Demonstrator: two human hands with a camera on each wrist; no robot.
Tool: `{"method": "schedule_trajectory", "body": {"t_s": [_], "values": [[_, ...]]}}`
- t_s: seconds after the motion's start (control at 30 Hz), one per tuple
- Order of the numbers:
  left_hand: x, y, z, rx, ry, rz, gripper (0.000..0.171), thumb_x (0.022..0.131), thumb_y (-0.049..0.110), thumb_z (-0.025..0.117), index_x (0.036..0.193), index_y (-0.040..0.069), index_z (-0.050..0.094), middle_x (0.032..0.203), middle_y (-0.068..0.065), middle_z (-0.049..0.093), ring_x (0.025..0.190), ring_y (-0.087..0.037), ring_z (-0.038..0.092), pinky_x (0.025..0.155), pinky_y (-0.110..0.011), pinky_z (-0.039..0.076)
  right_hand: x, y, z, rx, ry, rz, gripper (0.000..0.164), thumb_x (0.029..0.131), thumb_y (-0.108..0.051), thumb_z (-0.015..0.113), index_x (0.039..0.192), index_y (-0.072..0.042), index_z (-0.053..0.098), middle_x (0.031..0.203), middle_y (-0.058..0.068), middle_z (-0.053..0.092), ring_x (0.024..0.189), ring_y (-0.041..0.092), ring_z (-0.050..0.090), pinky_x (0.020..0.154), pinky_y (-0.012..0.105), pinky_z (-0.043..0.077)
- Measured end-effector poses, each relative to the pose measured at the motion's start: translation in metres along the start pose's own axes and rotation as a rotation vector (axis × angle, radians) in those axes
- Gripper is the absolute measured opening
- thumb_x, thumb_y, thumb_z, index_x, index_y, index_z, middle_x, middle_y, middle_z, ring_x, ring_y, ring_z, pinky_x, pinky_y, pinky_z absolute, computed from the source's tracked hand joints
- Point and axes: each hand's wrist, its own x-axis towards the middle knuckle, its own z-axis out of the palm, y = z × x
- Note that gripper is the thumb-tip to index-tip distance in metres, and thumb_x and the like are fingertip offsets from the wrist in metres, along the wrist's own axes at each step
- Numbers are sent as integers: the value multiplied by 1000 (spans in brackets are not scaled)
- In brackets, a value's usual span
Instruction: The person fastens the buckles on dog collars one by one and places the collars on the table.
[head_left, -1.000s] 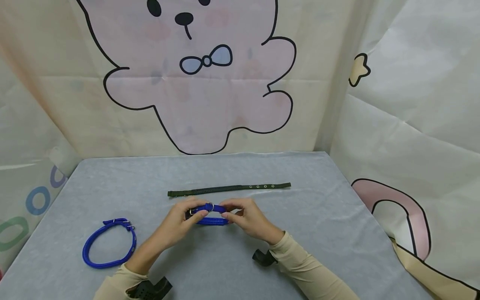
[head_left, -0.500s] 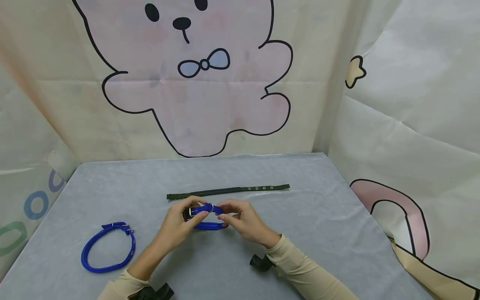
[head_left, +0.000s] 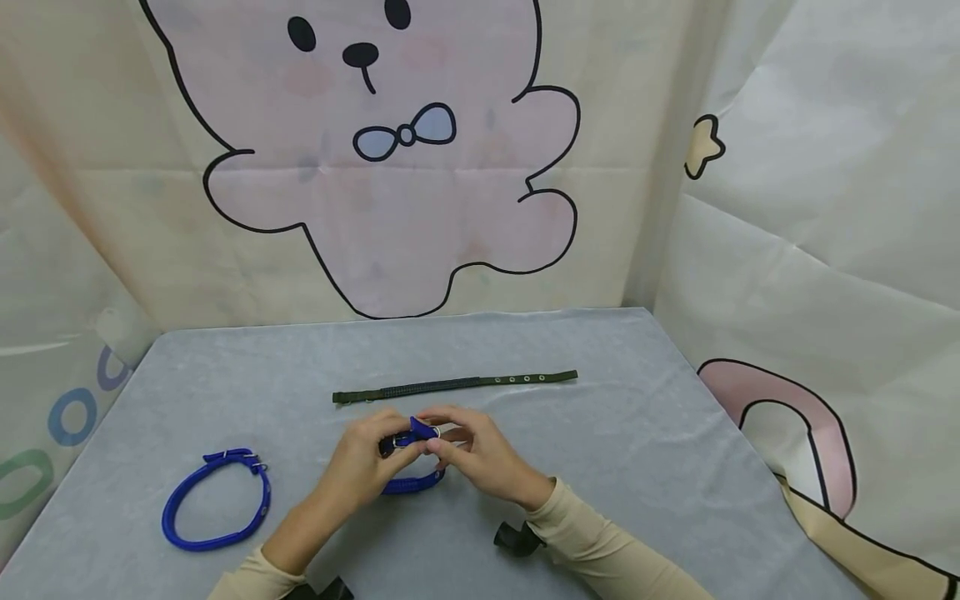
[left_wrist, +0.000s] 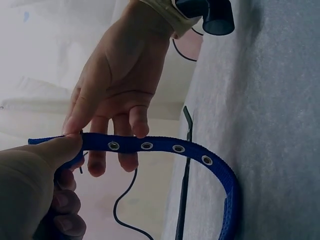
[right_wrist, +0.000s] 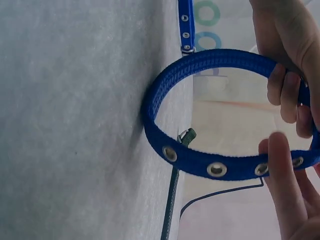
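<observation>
A: What is the left hand (head_left: 363, 457) doing?

B: It is pinching the blue collar (head_left: 412, 485) at the upper side of its loop, with the thumb lying on the near side and the fingers curling behind.

A: And the right hand (head_left: 480, 457)?

B: Its thumb and forefinger are pinching the same collar, right beside the left thumb. Its other fingers are spreading more loosely, and in the left wrist view they are passing behind the band.

A: So both grips are closing down tight?

B: Yes, only the thickness of the band is keeping the fingertips apart.

A: Where is that collar sitting?

B: It is hanging between the two hands, over the table (head_left: 600, 350). Metal-rimmed holes (right_wrist: 216, 170) are showing along the band. I can't tell whether its lower edge is touching the cloth.

A: What else is lying around?

B: A second blue collar (head_left: 213, 545) is lying in a loop off to the left, apart from the hands. Just beyond them, a green strap (head_left: 450, 385) is stretching almost straight across. A bear drawing (head_left: 405, 217) is filling much of the backdrop (head_left: 622, 50).
</observation>
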Motion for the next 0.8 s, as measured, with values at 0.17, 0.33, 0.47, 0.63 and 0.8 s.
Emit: {"method": "schedule_trajectory", "body": {"t_s": [0.17, 0.33, 0.47, 0.63, 0.8], "values": [[0, 1, 0, 45, -29, -14, 11, 84, 20, 82, 92, 14, 77, 77, 10, 57, 65, 3, 40, 56, -18, 37, -1, -1, 3, -96, 53, -19, 37, 104, -15, 58, 139, -5, 60, 140, 18, 60, 93, 35, 71, 71, 40, 61], [0, 3, -1, 51, -58, -50, 9, 85, 15, 82, 92, 13, 77, 78, 9, 58, 62, 1, 40, 55, -19, 37, -2, -2, 4, -249, 138, -81, 30, 102, -16, 61, 131, -9, 67, 134, 14, 63, 107, 23, 66, 77, 29, 58], [1, 4, -1, 3, -75, -125, 10, 85, 17, 81, 94, 13, 78, 83, 7, 65, 64, -1, 45, 58, -20, 41, -2, -1, 4, -259, 160, -129, 26, 101, -11, 62, 126, -7, 68, 129, 13, 65, 112, 25, 64, 82, 29, 56], [1, 6, 1, 23, -83, -167, 17, 84, 19, 82, 99, 11, 80, 89, 2, 73, 69, -3, 53, 61, -20, 45, 0, 1, 4, -236, 192, -158, 23, 101, -8, 60, 122, -1, 65, 121, 16, 69, 111, 27, 64, 89, 31, 53], [1, 4, 5, 109, -142, -192, 18, 84, 20, 82, 100, 13, 81, 85, 4, 72, 71, -8, 57, 62, -20, 45, 1, 1, 4, -174, 242, -174, 21, 102, -2, 56, 122, -1, 61, 114, 19, 70, 109, 25, 66, 93, 32, 54]]}}
